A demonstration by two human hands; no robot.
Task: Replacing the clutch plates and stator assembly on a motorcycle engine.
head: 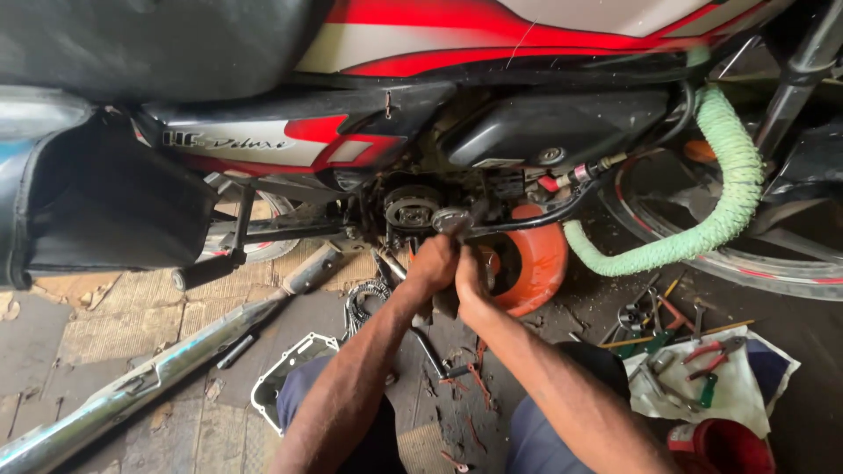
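Observation:
A red, black and white motorcycle point(457, 53) stands in front of me with its engine side opened. My left hand point(433, 261) and my right hand point(471, 279) are pressed together just below the exposed engine parts point(411, 211), with fingers curled. A metal tool or part point(457, 219) sticks up from the left hand toward the engine; what exactly it is stays unclear. An orange round container point(531, 263) sits right behind my hands.
A chrome exhaust pipe point(140, 382) lies across the floor at left. A metal engine cover point(290, 369) and a chain point(364, 303) lie near my knees. Pliers and other tools rest on a white cloth point(702, 377) at right. A green wrapped hose point(711, 211) curves by the wheel.

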